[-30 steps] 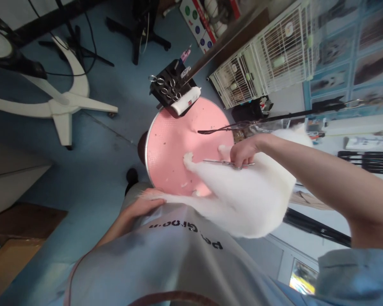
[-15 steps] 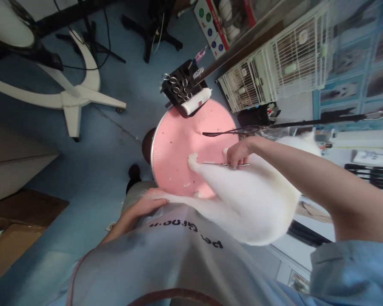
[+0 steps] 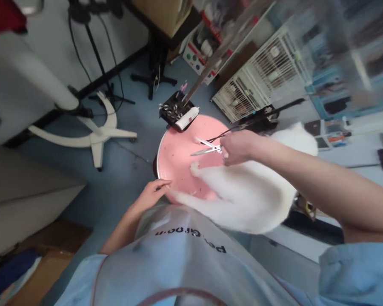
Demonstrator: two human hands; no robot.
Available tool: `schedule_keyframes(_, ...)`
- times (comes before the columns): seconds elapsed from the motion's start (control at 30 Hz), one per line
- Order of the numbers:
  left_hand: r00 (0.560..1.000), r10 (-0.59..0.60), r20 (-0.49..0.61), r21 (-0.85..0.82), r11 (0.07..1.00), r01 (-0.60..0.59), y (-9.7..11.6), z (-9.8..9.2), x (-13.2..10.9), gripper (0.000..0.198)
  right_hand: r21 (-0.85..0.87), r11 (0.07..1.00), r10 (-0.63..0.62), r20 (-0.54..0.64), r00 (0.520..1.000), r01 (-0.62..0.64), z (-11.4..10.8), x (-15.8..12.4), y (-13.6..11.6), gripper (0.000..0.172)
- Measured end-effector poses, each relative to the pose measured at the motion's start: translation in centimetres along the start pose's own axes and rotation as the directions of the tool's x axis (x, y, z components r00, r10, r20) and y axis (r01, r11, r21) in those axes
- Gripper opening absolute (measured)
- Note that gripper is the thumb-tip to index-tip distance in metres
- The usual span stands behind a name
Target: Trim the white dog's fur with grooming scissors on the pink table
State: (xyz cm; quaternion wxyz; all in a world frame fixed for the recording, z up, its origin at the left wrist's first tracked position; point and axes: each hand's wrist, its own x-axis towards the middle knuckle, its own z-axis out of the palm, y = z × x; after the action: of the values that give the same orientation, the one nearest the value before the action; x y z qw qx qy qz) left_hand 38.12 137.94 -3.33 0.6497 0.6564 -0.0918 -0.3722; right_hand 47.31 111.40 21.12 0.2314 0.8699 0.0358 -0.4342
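Observation:
A white fluffy animal (image 3: 245, 191) stands on a round pink table (image 3: 178, 148). My right hand (image 3: 238, 146) is closed on a pair of scissors (image 3: 207, 148), whose blades are spread and point left above the table, just over a white paw (image 3: 195, 169). My left hand (image 3: 151, 193) lies at the table's near edge beside the animal's tail (image 3: 188, 199), its fingers loosely extended. The picture is smeared by motion.
A black tool holder with several scissors (image 3: 174, 111) and a white tube (image 3: 187, 117) is fixed at the table's far edge. A white star-shaped stand base (image 3: 95, 131) sits on the blue floor at left. Wire cages (image 3: 261, 80) stand behind the table; a black arm (image 3: 268, 112) crosses over it.
My right hand has lifted the scissors off the animal's leg and the blades have opened. My left hand has let go of the tail. The camera has tilted up.

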Motion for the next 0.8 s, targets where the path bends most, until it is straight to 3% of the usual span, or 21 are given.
schedule_keyframes(0.07,0.995,0.058,0.076,-0.001,0.998,-0.059,3.2,0.6,0.5,0.049,0.053,0.997,-0.036,-0.212,0.977,0.049,0.5,-5.5,-2.4,0.036)
schedule_keyframes(0.13,0.976,0.085,0.198,-0.015,0.996,-0.084,6.1,1.7,0.2,0.046,0.064,0.994,-0.064,-0.334,0.940,0.091,2.2,-10.1,-5.2,0.034)
schedule_keyframes(0.27,0.960,0.020,0.278,0.104,0.993,-0.051,9.2,3.3,-2.4,0.043,0.111,0.992,0.003,-0.486,0.874,0.059,7.6,-15.5,-9.8,0.031)
schedule_keyframes(0.53,0.877,0.053,0.478,0.237,0.953,-0.187,8.4,4.7,-7.6,0.053,0.307,0.951,0.168,-0.606,0.778,0.034,17.3,-19.9,-14.9,0.025)
schedule_keyframes(0.7,0.937,0.048,0.347,0.434,0.877,-0.206,7.6,7.5,-10.1,0.061,0.481,0.873,0.268,-0.616,0.741,0.085,23.1,-21.4,-16.9,0.025)
schedule_keyframes(0.8,0.978,0.104,0.180,0.612,0.767,-0.194,6.1,7.2,-10.2,0.054,0.656,0.732,0.324,-0.574,0.752,0.186,29.2,-21.5,-17.7,0.026)
